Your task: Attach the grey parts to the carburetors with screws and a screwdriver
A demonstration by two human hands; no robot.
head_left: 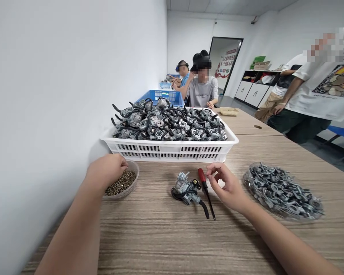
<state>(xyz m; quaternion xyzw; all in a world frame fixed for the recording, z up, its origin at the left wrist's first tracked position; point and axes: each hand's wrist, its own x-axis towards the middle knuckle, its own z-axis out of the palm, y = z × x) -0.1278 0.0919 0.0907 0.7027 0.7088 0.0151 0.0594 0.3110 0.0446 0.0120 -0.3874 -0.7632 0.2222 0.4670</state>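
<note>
Bare forearms (74, 229) extend, left hand (106, 172) over screws (122, 185), grasp unclear, right hand (227, 187) unclenched beside a screwdriver (202, 175).

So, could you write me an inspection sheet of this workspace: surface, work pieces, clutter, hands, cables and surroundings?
Surface: wood-grain table.
Work pieces: one metal assembly with a black hose, a red-handled screwdriver beside it, and a tub of small brassy pieces.
Clutter: white crate heaped with similar assemblies; clear container piled with grey metal pieces.
Hands: left hand at the tub, fingers bent, grip unclear; right hand beside the screwdriver, open.
Cables: nothing seen.
Surroundings: white wall at left, blue crate behind the white one, seated people beyond, standing people at right.
</note>
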